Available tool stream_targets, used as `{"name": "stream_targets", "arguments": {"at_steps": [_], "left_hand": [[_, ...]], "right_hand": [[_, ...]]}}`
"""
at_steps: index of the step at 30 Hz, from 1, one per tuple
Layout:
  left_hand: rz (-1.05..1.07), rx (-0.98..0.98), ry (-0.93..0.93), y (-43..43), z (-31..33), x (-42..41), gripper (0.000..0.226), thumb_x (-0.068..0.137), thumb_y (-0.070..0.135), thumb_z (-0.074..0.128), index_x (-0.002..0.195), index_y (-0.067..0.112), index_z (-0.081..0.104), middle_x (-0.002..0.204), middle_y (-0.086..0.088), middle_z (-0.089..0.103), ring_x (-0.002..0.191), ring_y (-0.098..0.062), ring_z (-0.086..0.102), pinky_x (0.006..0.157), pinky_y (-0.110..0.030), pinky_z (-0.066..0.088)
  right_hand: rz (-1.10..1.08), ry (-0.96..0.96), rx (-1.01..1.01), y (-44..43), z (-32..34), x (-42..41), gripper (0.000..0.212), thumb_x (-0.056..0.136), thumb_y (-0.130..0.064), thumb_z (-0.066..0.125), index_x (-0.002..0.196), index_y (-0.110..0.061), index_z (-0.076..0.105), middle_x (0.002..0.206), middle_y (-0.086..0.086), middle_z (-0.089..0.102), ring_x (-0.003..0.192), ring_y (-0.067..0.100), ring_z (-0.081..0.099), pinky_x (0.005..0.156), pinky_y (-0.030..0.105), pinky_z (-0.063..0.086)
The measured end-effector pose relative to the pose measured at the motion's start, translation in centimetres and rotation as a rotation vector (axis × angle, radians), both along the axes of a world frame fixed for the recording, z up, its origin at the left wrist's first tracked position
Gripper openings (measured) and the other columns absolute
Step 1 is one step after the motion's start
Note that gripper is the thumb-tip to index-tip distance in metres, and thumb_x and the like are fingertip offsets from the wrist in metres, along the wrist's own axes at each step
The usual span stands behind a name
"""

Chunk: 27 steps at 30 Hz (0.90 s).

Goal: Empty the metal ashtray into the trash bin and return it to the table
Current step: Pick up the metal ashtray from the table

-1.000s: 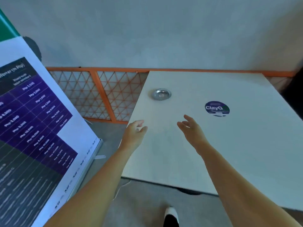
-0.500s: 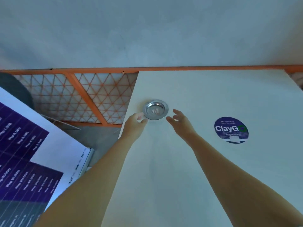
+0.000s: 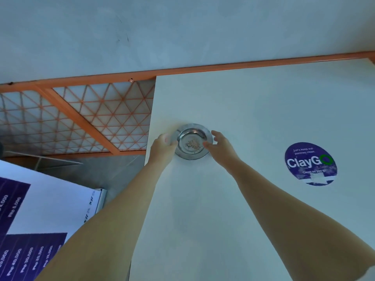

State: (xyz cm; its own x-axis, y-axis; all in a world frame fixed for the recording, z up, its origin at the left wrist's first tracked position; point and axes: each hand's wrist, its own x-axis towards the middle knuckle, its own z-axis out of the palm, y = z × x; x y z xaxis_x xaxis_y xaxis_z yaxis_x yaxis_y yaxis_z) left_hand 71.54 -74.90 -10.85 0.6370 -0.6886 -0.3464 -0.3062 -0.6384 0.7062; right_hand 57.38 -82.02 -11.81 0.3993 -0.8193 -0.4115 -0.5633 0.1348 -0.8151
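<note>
A round metal ashtray (image 3: pixel 192 136) with a small heap of ash in its bowl sits on the white table (image 3: pixel 253 110), close to the table's left edge. My left hand (image 3: pixel 163 145) touches the ashtray's left rim with its fingertips curled onto it. My right hand (image 3: pixel 220 146) touches the right rim, thumb and fingers at the edge. Both hands frame the ashtray, which still rests flat on the tabletop. No trash bin is in view.
A round purple ClayGo sticker (image 3: pixel 310 163) lies on the table to the right. An orange lattice railing (image 3: pixel 81 118) runs along the left and behind. A white and purple printed banner (image 3: pixel 40 220) leans at lower left. Grey wall fills the top.
Both hands reached forward from the near part of the table and closed in on the ashtray's two sides. The camera moved closer and tilted down over the table.
</note>
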Motion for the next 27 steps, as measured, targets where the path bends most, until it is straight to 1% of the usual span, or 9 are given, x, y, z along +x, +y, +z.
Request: {"name": "stream_targets", "arguments": {"at_steps": [3, 4, 6, 10, 15, 18, 20, 24, 27], "left_hand": [[-0.005, 0.020, 0.026, -0.9, -1.5, 0.9, 0.016, 0.089, 0.018, 0.048, 0.101, 0.017, 0.059, 0.103, -0.005, 0.062, 0.104, -0.027, 0.052, 0.083, -0.031, 0.039], [-0.002, 0.017, 0.024, -1.2, -1.7, 1.1, 0.017, 0.089, 0.017, 0.048, 0.076, 0.028, 0.052, 0.080, 0.005, 0.055, 0.091, -0.023, 0.047, 0.077, -0.030, 0.036], [0.005, 0.012, 0.027, -1.8, -2.2, 1.6, 0.041, 0.088, 0.011, 0.046, 0.058, 0.033, 0.028, 0.063, 0.013, 0.034, 0.083, -0.017, 0.036, 0.067, -0.027, 0.030], [-0.059, -0.049, 0.079, -2.2, -2.0, 2.1, 0.020, 0.084, 0.004, 0.047, 0.075, 0.021, 0.045, 0.080, -0.003, 0.047, 0.079, -0.017, 0.038, 0.072, -0.028, 0.034], [-0.111, -0.123, 0.121, -2.9, -0.6, 2.6, 0.023, 0.082, -0.002, 0.047, 0.074, 0.019, 0.052, 0.080, -0.006, 0.052, 0.076, -0.019, 0.044, 0.076, -0.035, 0.044], [-0.120, -0.193, 0.149, -3.6, 1.4, 2.0, 0.031, 0.083, -0.003, 0.048, 0.071, 0.020, 0.064, 0.068, -0.002, 0.062, 0.065, -0.020, 0.056, 0.077, -0.036, 0.053], [-0.167, -0.229, 0.170, -3.9, 2.9, 1.1, 0.032, 0.083, -0.007, 0.046, 0.087, 0.014, 0.070, 0.069, 0.000, 0.064, 0.059, -0.013, 0.058, 0.071, -0.030, 0.056], [-0.250, -0.271, 0.161, -4.1, 5.5, -1.2, 0.033, 0.084, -0.006, 0.047, 0.091, 0.017, 0.069, 0.071, 0.000, 0.065, 0.059, -0.011, 0.060, 0.061, -0.018, 0.058], [-0.296, -0.271, 0.167, -3.9, 6.9, -3.5, 0.032, 0.085, -0.006, 0.047, 0.102, 0.010, 0.069, 0.076, -0.001, 0.066, 0.062, -0.011, 0.062, 0.065, -0.019, 0.058]], "right_hand": [[-0.035, 0.023, -0.013, -0.6, -0.6, 0.5, 0.056, 0.087, -0.017, 0.053, 0.139, -0.012, 0.032, 0.140, 0.011, 0.042, 0.118, 0.030, 0.051, 0.094, 0.037, 0.044], [-0.042, 0.028, -0.020, -0.8, -0.7, 0.7, 0.053, 0.087, -0.012, 0.052, 0.137, -0.010, 0.034, 0.138, 0.011, 0.044, 0.112, 0.031, 0.055, 0.089, 0.037, 0.046], [-0.054, 0.037, -0.053, -1.0, -0.9, 1.1, 0.043, 0.085, -0.005, 0.048, 0.128, -0.005, 0.043, 0.130, 0.014, 0.050, 0.094, 0.030, 0.057, 0.077, 0.038, 0.047], [-0.097, 0.037, -0.075, -1.0, -0.8, 1.5, 0.033, 0.084, 0.000, 0.044, 0.116, 0.003, 0.050, 0.109, 0.015, 0.057, 0.082, 0.034, 0.060, 0.071, 0.043, 0.051], [-0.153, -0.040, -0.091, -1.0, 0.8, 1.1, 0.021, 0.082, 0.001, 0.043, 0.096, 0.004, 0.059, 0.099, 0.023, 0.062, 0.070, 0.026, 0.053, 0.067, 0.042, 0.049], [-0.213, -0.109, -0.105, -1.0, 2.5, -0.1, 0.022, 0.081, 0.003, 0.045, 0.097, 0.002, 0.061, 0.093, 0.020, 0.062, 0.070, 0.027, 0.052, 0.072, 0.044, 0.051], [-0.260, -0.169, -0.111, -0.6, 3.8, -1.3, 0.026, 0.078, 0.006, 0.046, 0.098, 0.000, 0.062, 0.087, 0.012, 0.058, 0.069, 0.026, 0.050, 0.069, 0.041, 0.048], [-0.333, -0.219, -0.132, 0.1, 5.7, -4.0, 0.034, 0.075, 0.012, 0.046, 0.100, -0.004, 0.062, 0.079, 0.000, 0.056, 0.068, 0.026, 0.052, 0.070, 0.040, 0.049], [-0.388, -0.220, -0.164, 1.0, 6.8, -6.2, 0.039, 0.076, 0.013, 0.046, 0.106, -0.007, 0.061, 0.075, -0.007, 0.056, 0.069, 0.025, 0.056, 0.074, 0.044, 0.053]]}}
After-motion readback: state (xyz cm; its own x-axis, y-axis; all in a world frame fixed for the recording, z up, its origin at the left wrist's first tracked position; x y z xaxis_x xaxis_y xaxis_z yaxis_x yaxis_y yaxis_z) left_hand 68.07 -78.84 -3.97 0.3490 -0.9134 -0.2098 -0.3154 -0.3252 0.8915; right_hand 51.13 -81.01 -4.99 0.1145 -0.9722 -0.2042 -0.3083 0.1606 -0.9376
